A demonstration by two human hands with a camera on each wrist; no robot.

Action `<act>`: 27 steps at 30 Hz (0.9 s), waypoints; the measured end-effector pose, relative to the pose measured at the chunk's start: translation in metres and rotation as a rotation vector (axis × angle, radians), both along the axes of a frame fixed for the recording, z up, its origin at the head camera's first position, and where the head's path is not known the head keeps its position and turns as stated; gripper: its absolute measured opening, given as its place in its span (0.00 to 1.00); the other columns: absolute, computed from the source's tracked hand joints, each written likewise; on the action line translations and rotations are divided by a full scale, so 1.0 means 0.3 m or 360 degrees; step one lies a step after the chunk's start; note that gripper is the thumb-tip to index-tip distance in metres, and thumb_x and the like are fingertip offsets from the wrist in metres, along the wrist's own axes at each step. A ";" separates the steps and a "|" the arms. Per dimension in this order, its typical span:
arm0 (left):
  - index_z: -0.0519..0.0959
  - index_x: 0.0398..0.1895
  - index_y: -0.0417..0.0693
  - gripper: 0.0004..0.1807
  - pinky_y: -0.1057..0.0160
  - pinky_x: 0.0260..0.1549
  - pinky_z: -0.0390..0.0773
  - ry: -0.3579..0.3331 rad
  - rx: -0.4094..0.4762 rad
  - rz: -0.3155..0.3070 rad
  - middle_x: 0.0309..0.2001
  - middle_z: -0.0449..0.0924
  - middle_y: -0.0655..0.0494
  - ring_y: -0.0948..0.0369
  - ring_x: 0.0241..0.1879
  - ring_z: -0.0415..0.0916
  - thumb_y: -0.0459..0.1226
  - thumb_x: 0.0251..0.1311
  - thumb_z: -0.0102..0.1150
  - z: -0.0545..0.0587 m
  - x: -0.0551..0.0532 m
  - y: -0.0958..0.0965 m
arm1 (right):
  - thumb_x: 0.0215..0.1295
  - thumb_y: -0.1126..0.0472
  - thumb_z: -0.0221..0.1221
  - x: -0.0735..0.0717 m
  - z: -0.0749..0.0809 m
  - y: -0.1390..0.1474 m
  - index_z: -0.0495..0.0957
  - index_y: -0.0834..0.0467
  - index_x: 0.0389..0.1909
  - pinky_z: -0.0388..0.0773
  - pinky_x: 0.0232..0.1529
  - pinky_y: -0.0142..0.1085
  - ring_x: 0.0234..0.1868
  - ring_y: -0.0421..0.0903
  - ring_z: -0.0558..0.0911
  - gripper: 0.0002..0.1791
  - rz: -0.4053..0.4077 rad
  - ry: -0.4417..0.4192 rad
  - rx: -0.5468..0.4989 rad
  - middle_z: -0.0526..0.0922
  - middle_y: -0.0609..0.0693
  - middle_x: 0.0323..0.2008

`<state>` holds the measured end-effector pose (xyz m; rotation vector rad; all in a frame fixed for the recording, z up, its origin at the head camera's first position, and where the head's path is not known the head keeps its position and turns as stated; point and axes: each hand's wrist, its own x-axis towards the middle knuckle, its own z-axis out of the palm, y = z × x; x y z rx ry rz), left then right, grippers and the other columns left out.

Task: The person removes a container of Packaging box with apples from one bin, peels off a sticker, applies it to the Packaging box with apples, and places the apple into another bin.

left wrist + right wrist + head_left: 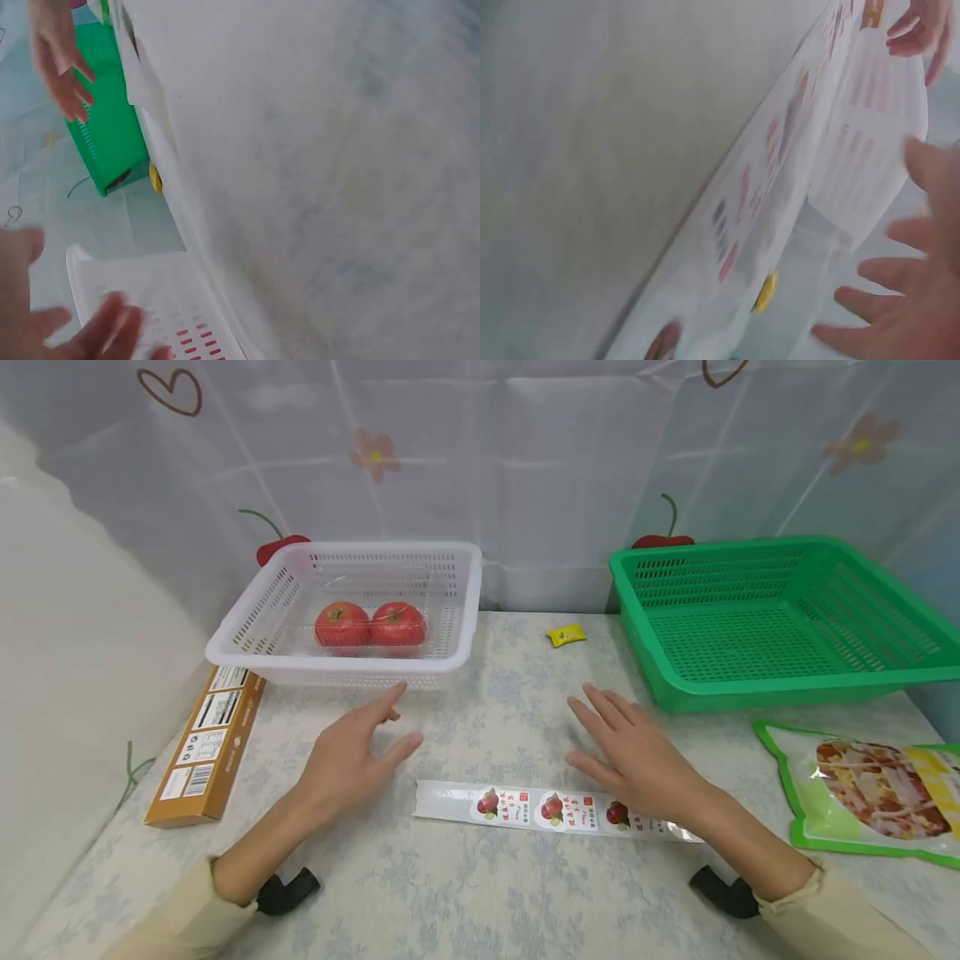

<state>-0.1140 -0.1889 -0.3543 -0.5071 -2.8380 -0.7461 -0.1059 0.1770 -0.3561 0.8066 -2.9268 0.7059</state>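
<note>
My left hand is held over the table with nothing in it, its fingers near the front of a white basket. In that basket a clear plastic tray holds two red apples. Over the right part of a strip of apple stickers, my right hand spreads its fingers and holds nothing. Part of the strip is hidden by that hand. Both hands also show in the left wrist view, where the left hand is blurred. In the right wrist view the right hand has its fingers apart.
A green basket stands at the back right, a small yellow packet left of it. At the right edge lies a green-edged food bag. A long orange-brown box lies at the left. A patterned curtain hangs behind.
</note>
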 end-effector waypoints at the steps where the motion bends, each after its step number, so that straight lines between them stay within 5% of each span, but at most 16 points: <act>1: 0.65 0.74 0.50 0.35 0.51 0.41 0.75 0.0051 0.0116 0.0030 0.46 0.79 0.50 0.52 0.44 0.76 0.51 0.66 0.60 0.007 -0.004 -0.001 | 0.74 0.49 0.54 -0.004 0.011 -0.017 0.61 0.61 0.73 0.61 0.65 0.60 0.70 0.60 0.62 0.34 -0.0007 0.0008 -0.0138 0.62 0.60 0.72; 4: 0.66 0.73 0.48 0.32 0.60 0.27 0.67 0.0093 0.0415 0.0171 0.35 0.69 0.50 0.57 0.30 0.67 0.46 0.68 0.60 0.025 -0.032 -0.011 | 0.73 0.55 0.57 -0.026 0.074 -0.092 0.71 0.63 0.65 0.75 0.56 0.52 0.58 0.53 0.78 0.25 -0.0042 -0.0051 -0.0604 0.77 0.57 0.60; 7: 0.62 0.74 0.50 0.33 0.66 0.27 0.71 -0.0066 0.0760 0.0424 0.39 0.60 0.49 0.59 0.31 0.62 0.49 0.70 0.57 0.049 -0.078 -0.027 | 0.73 0.58 0.57 -0.064 0.156 -0.193 0.76 0.62 0.59 0.78 0.53 0.47 0.50 0.48 0.81 0.19 -0.0065 -0.0139 -0.0916 0.81 0.54 0.53; 11: 0.61 0.75 0.57 0.34 0.66 0.42 0.81 -0.0366 0.1364 0.0815 0.54 0.53 0.52 0.61 0.44 0.64 0.53 0.68 0.56 0.076 -0.145 -0.052 | 0.72 0.58 0.55 -0.144 0.237 -0.346 0.75 0.61 0.60 0.78 0.52 0.42 0.52 0.48 0.79 0.19 -0.0095 -0.0233 -0.1056 0.79 0.52 0.54; 14: 0.62 0.73 0.56 0.33 0.55 0.54 0.77 -0.0446 0.1668 0.0937 0.68 0.43 0.54 0.59 0.56 0.65 0.49 0.67 0.59 0.084 -0.183 -0.066 | 0.73 0.56 0.55 -0.226 0.263 -0.458 0.70 0.59 0.65 0.76 0.55 0.42 0.58 0.49 0.76 0.23 -0.0156 -0.0381 -0.1058 0.74 0.53 0.60; 21: 0.57 0.76 0.60 0.38 0.48 0.60 0.70 -0.0456 0.1897 0.0934 0.75 0.36 0.56 0.54 0.64 0.64 0.39 0.66 0.63 0.080 -0.205 -0.062 | 0.71 0.53 0.54 -0.396 0.263 -0.674 0.51 0.54 0.77 0.63 0.68 0.48 0.73 0.50 0.57 0.38 -0.0434 -0.0830 -0.1142 0.53 0.50 0.76; 27: 0.51 0.78 0.65 0.43 0.51 0.59 0.72 -0.0387 0.1847 0.0988 0.72 0.35 0.51 0.53 0.68 0.57 0.42 0.65 0.63 0.070 -0.201 -0.070 | 0.68 0.53 0.57 -0.463 0.250 -0.766 0.42 0.50 0.80 0.54 0.70 0.56 0.76 0.58 0.40 0.46 -0.0597 -0.0924 -0.1022 0.36 0.54 0.78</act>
